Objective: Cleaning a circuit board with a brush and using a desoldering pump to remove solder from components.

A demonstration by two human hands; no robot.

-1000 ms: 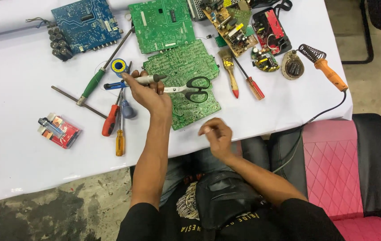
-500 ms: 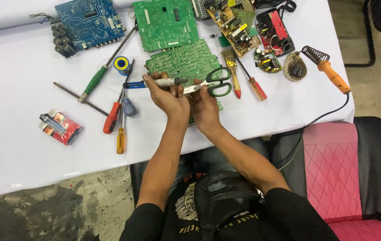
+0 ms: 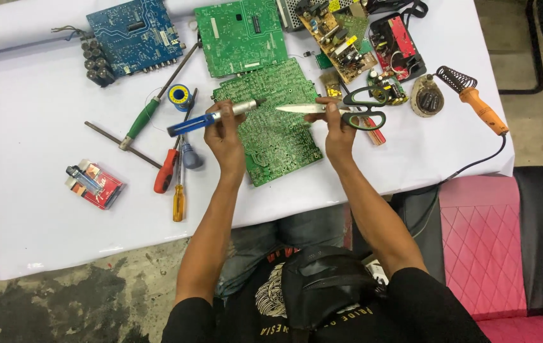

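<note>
The left hand [image 3: 225,136] is clenched around a blue-handled desoldering pump [image 3: 211,117], and the right hand [image 3: 338,130] grasps a pair of green-handled scissors [image 3: 341,111] by the blades near the pivot. Both tools are held just above the green circuit board [image 3: 274,130] that lies on the white table cover [image 3: 42,209] in front of the person. The two tools lie nearly on one line, left to right: the pump's long axis tilts slightly, its blue end low and to the left, its metal tip up and to the right, while the scissors lie almost level, handles out to the right and closed blade tips pointing left. The two tips face each other, near but apart, with a small gap over the middle of the board; each hand is equally near that gap. By count, there is one pump and one pair of scissors in hand. On the table I count three large boards: one blue [image 3: 133,35], and two green, with the second green board [image 3: 239,35] farther back, plus a cluster of smaller boards at the upper right whose number I cannot tell. There is one orange-handled soldering iron [image 3: 475,101] well to the right, one solder spool [image 3: 180,96], one green-handled screwdriver [image 3: 147,114], and a red one [image 3: 164,171] and a yellow one [image 3: 178,202] near the left hand.
</note>
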